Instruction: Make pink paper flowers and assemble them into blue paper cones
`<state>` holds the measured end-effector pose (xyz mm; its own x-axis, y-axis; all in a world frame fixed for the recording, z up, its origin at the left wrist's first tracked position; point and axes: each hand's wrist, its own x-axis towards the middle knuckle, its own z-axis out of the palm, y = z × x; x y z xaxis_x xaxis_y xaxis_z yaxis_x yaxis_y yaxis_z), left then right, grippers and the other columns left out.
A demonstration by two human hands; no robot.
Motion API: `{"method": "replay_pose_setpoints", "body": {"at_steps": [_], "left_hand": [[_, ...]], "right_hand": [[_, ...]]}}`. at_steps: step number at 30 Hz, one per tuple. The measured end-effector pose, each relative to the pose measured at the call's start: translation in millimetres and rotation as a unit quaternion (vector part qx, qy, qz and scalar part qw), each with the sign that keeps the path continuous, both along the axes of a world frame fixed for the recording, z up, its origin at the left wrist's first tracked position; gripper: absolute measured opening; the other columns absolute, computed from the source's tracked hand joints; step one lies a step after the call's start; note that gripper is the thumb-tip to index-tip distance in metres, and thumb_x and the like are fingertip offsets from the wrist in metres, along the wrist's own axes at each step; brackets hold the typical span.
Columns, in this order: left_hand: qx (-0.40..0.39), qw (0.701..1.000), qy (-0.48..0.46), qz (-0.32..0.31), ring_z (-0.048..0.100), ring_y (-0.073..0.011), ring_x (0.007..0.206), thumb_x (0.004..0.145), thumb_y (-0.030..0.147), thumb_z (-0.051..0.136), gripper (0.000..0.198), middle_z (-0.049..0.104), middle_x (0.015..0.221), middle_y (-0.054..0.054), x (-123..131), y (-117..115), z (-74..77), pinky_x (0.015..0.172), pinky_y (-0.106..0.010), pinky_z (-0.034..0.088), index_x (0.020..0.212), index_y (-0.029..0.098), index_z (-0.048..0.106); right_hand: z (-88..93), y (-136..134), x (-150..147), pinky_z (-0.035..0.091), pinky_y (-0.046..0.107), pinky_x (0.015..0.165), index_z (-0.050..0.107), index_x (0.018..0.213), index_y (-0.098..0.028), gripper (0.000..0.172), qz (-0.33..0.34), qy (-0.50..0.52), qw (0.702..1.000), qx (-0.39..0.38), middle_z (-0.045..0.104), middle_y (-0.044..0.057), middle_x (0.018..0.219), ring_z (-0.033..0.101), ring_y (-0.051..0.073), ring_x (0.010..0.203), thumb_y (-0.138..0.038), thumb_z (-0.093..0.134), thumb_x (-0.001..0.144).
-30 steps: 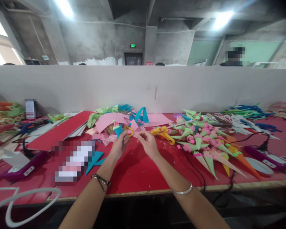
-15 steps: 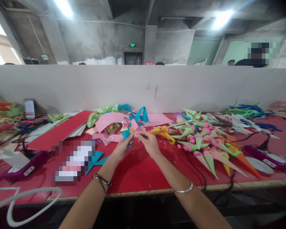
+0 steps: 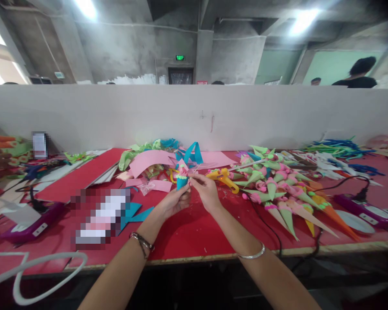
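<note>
Blue craft cone (image 3: 181, 183) gripped in the left hand (image 3: 176, 203), long axis nearly upright with pink-and-green top uppermost, just left of the pinched fingertips of the right hand (image 3: 207, 192), too unclear to tell anything held between them.

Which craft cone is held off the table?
The pink-topped blue foam-like cone, gripped in the left hand; the mostly pale-green cones lie heaped at right.

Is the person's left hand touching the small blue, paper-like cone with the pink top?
Touching. The head view shows the left hand gripping the lower part of the blue cone, its pink top showing above.
</note>
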<state>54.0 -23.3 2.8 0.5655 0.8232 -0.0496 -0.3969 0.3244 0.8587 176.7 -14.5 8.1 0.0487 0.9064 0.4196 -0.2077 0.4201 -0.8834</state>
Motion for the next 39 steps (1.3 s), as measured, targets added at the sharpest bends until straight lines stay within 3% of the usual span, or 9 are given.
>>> {"method": "replay_pose_setpoints", "body": {"at_steps": [4, 10, 16, 22, 26, 30, 33, 36, 39], "left_hand": [[-0.04, 0.999, -0.008, -0.015, 0.018, -0.0016, 0.034, 0.071, 0.038, 0.059, 0.027, 0.02, 0.043, 0.011, 0.7, -1.0, 4.4, 0.035, -0.012, 0.019, 0.068, 0.016, 0.044], [-0.066, 0.997, -0.004, -0.031, 0.017, -0.0015, 0.034, 0.07, 0.036, 0.061, 0.027, 0.02, 0.042, 0.012, 1.9, -2.1, 5.7, 0.034, -0.012, 0.021, 0.067, 0.016, 0.043], [-0.065, 0.996, 0.005, -0.058, 0.014, -0.0014, 0.032, 0.074, 0.037, 0.056, 0.027, 0.017, 0.041, 0.012, 1.6, -4.6, 7.3, 0.033, -0.012, 0.019, 0.066, 0.016, 0.042], [-0.057, 0.991, 0.028, -0.114, 0.011, -0.0015, 0.033, 0.077, 0.036, 0.053, 0.027, 0.017, 0.04, 0.012, -3.4, -7.7, 10.3, 0.033, -0.012, 0.014, 0.063, 0.016, 0.039], [-0.046, 0.988, 0.037, -0.142, 0.012, -0.0012, 0.033, 0.075, 0.035, 0.054, 0.029, 0.018, 0.04, 0.012, -5.2, -8.1, 8.8, 0.034, -0.013, 0.013, 0.061, 0.016, 0.039], [-0.017, 0.994, 0.074, -0.082, 0.015, -0.0003, 0.033, 0.067, 0.037, 0.062, 0.033, 0.022, 0.041, 0.012, 0.1, -7.7, 6.6, 0.036, -0.016, 0.013, 0.058, 0.016, 0.039], [0.022, 0.996, 0.086, 0.015, 0.017, 0.0001, 0.034, 0.062, 0.037, 0.066, 0.035, 0.025, 0.043, 0.012, 6.3, -7.0, 3.9, 0.037, -0.017, 0.012, 0.059, 0.016, 0.039], [0.069, 0.988, 0.11, 0.083, 0.02, -0.0006, 0.036, 0.062, 0.039, 0.066, 0.036, 0.028, 0.043, 0.01, 10.7, -7.0, 0.8, 0.038, -0.018, 0.012, 0.057, 0.016, 0.038], [0.1, 0.98, 0.145, 0.096, 0.023, -0.0015, 0.038, 0.061, 0.041, 0.065, 0.038, 0.029, 0.043, 0.009, 12.0, -7.9, -0.9, 0.039, -0.019, 0.015, 0.055, 0.016, 0.038]], "right_hand": [[-2.6, 3.0, -2.5, 0.044, 0.028, 0.077, 0.066, 0.083, -0.021, 0.018, 0.009, 0.049, 0.999, -0.023, 0.066, 0.0, 0.086, 0.058, 0.014, 0.082, -0.022, 0.06, 0.066], [-1.3, 0.7, -2.3, 0.045, 0.027, 0.065, 0.064, 0.076, -0.02, 0.013, -0.012, 0.034, 0.999, -0.013, 0.062, -0.001, 0.071, 0.056, 0.013, 0.066, -0.027, 0.062, 0.065], [2.1, -1.3, -1.5, 0.043, 0.023, 0.064, 0.061, 0.069, -0.02, 0.005, -0.006, 0.01, 0.999, 0.037, 0.055, -0.002, 0.076, 0.052, 0.011, 0.072, -0.024, 0.061, 0.066], [1.1, -1.8, -3.4, 0.042, 0.02, 0.049, 0.054, 0.091, -0.024, 0.034, 0.108, 0.076, 0.989, -0.061, 0.055, -0.004, 0.082, 0.051, 0.008, 0.059, -0.031, 0.066, 0.06], [2.5, -5.8, -4.7, 0.037, 0.019, 0.038, 0.054, 0.094, -0.023, 0.039, 0.175, 0.067, 0.973, -0.132, 0.053, -0.006, 0.066, 0.042, 0.004, 0.041, -0.037, 0.065, 0.058], [1.3, -5.2, -4.6, 0.044, 0.02, 0.05, 0.056, 0.089, -0.021, 0.034, 0.137, 0.057, 0.984, -0.095, 0.059, -0.002, 0.076, 0.054, 0.01, 0.059, -0.035, 0.065, 0.059], [-0.9, -2.0, -4.7, 0.047, 0.024, 0.068, 0.055, 0.09, -0.022, 0.034, 0.112, 0.067, 0.99, -0.05, 0.061, -0.001, 0.088, 0.057, 0.014, 0.079, -0.031, 0.066, 0.059], [-2.2, 0.1, -5.2, 0.046, 0.027, 0.075, 0.055, 0.089, -0.022, 0.031, 0.097, 0.06, 0.993, -0.038, 0.061, 0.0, 0.09, 0.057, 0.015, 0.084, -0.03, 0.064, 0.061], [-3.4, 1.2, -5.5, 0.046, 0.027, 0.076, 0.055, 0.09, -0.022, 0.032, 0.088, 0.056, 0.994, -0.036, 0.06, 0.0, 0.091, 0.057, 0.015, 0.085, -0.029, 0.064, 0.061]]}}
